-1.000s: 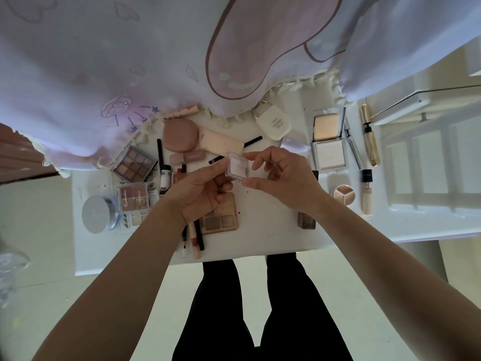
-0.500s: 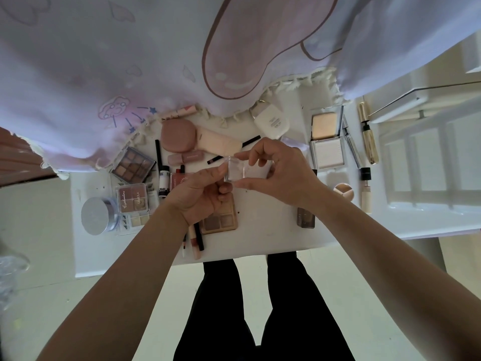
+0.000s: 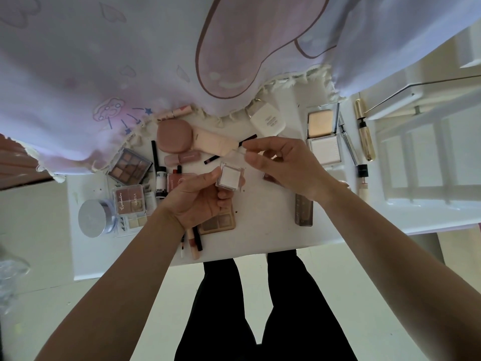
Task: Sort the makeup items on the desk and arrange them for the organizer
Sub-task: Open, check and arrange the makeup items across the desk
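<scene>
Clear square pot of white powder [image 3: 230,177], gripped by left hand [image 3: 197,200] fingers; right hand [image 3: 286,165] fingers pinch its transparent lid [image 3: 237,151].

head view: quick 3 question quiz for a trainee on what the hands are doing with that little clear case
1. True or false: the small clear case is held above the desk.
2. Which hand holds it? A. left hand B. right hand
3. Fill in: the right hand pinches the clear ____.
Key: 1 true; 2 A; 3 lid
</scene>
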A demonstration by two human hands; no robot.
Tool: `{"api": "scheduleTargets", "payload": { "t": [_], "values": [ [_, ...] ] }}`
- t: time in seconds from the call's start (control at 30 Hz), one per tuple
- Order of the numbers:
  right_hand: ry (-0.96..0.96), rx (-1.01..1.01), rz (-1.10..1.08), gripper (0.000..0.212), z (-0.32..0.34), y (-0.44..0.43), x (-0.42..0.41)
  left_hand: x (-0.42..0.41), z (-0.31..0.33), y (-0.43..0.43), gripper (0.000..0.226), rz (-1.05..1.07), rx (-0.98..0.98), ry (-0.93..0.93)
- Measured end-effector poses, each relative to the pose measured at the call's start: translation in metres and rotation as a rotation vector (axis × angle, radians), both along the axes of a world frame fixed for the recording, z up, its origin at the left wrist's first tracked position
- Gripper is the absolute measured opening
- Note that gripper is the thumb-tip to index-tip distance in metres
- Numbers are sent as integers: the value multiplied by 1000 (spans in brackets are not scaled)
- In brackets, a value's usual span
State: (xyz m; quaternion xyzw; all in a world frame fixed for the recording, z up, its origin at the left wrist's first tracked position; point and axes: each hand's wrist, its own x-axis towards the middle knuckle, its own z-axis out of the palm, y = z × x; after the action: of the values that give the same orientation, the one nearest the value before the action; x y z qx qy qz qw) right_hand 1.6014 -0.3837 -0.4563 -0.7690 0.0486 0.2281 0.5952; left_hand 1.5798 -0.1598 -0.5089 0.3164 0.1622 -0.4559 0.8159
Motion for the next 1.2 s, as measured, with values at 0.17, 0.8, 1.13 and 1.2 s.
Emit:
{"api": "scheduleTargets", "payload": {
  "t": [0.17, 0.8, 1.13, 1.2],
  "values": [
    [21, 3, -68, 7, -5, 2, -1, -1, 2, -4, 57, -54, 13, -32],
    [-542, -1081, 212, 66, -74, -15, 0, 26, 16, -27, 13, 228, 636, -162],
    [-571, -989, 367, 53, -94, 56, -33, 32, 12, 5, 10, 353, 768, -162],
    [-579, -917, 363, 50, -90, 57, -34, 31, 6, 11, 9, 353, 783, -150]
  ]
}}
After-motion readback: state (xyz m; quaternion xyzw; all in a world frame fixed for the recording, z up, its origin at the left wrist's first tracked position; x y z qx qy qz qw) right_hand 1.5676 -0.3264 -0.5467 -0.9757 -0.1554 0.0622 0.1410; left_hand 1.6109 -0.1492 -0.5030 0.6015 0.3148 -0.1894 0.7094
